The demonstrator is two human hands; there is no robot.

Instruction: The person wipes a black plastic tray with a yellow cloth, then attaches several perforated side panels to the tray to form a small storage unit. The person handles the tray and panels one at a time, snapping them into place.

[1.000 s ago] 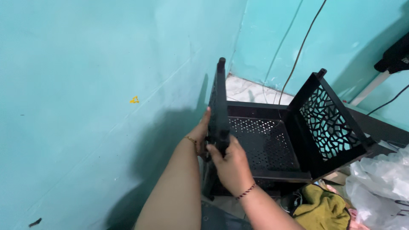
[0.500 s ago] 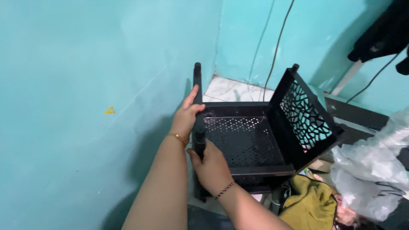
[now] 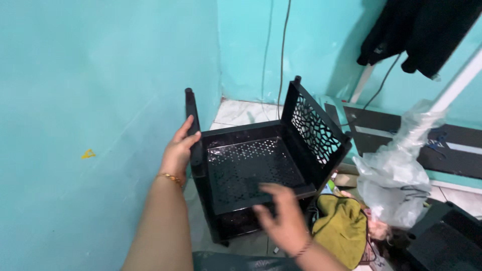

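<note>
Black plastic rack (image 3: 261, 170) stood on the floor in the turquoise corner, straight ahead of both hands, its side panels upright and its perforated shelf flat. Left hand (image 3: 179, 150) gripped the left side panel (image 3: 193, 135), fingers wrapped. Right hand (image 3: 283, 221) hovered open, fingers spread, just over the shelf's near edge, blurred so contact unclear; left was the nearer

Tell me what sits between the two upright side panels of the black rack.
In the head view, a perforated black shelf tray spans between the left side panel, gripped by the left hand, and the lattice right panel. The right hand hovers over its front edge.
</note>
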